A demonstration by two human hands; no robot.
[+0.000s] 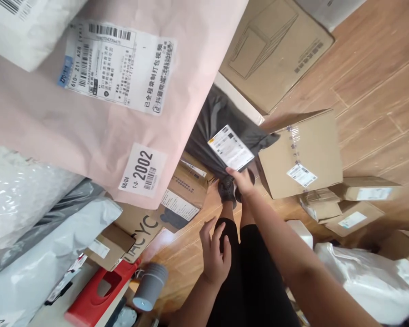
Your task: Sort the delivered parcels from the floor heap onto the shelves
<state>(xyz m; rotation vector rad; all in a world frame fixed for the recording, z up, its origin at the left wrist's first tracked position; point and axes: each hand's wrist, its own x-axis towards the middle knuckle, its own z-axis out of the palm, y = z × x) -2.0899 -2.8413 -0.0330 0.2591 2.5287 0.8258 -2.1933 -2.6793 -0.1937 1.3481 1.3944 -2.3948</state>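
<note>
My right hand (242, 180) grips the near edge of a black plastic mailing bag (211, 120), with the thumb lying on top beside a white shipping label (231, 148). The fingers beneath the bag are hidden. My left hand (214, 252) hangs in the air above my legs, fingers loosely apart, touching nothing. Close on the left is a large pink mailing bag (98, 127) with a shipping label and a sticker marked 2002.
Several cardboard boxes (303, 154) stand on the wooden floor (371, 104) to the right, near a white plastic bag (364, 277). At left lie a grey mailing bag (54, 245), a red plastic object (92, 295) and a grey cylinder (152, 284).
</note>
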